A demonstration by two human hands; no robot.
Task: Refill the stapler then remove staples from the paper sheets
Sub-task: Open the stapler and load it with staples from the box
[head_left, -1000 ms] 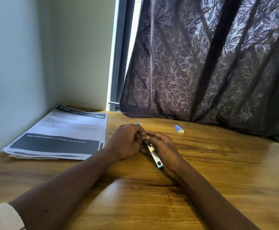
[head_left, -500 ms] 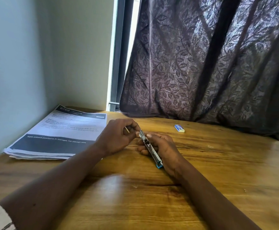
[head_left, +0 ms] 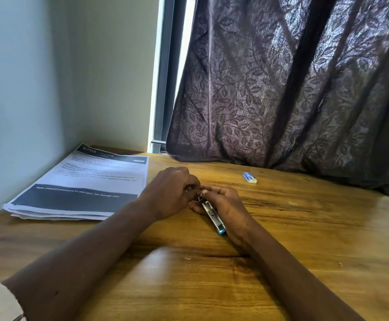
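A small stapler with a metal channel and a blue rear end lies in my right hand, whose fingers curl round it just above the wooden table. My left hand sits against the stapler's far end, its fingertips pinching a thin metal strip, likely staples. The strip is mostly hidden by the fingers. A stack of printed paper sheets lies at the left, against the wall.
A small blue-and-white staple box lies on the table at the back right. A loose staple rests between my forearms. A dark patterned curtain hangs along the table's far edge.
My left hand drew away to the left with the thin strip, then came back to the stapler's far end. My right hand kept hold of the stapler in place.
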